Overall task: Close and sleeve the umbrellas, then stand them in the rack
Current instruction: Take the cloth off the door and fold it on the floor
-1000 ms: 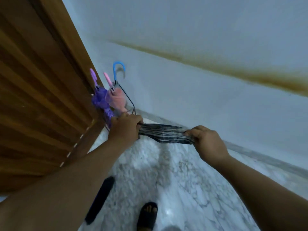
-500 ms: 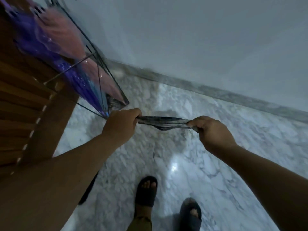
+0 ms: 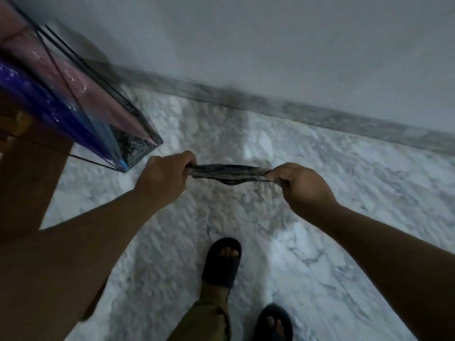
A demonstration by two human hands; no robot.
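A dark striped umbrella sleeve [image 3: 229,174] is stretched flat between my two hands over the marble floor. My left hand [image 3: 163,177] grips its left end and my right hand [image 3: 299,184] pinches its right end. At the left stands a black wire rack [image 3: 138,153] against the wooden door. A pink umbrella [image 3: 81,94] and a purple-blue umbrella [image 3: 37,99] stand in it, wrapped in clear sleeves. The rack's lower corner is just left of my left hand, apart from it.
A white wall [image 3: 270,45] with a grey skirting strip [image 3: 320,114] runs across the back. A brown wooden door [image 3: 29,168] fills the left side. My two feet in dark sandals [image 3: 222,262] stand on the marble floor [image 3: 344,193] below my hands.
The view has tilted down, so the rack's top and the umbrella handles have left the frame. Both hands still hold the striped sleeve, now a little closer together.
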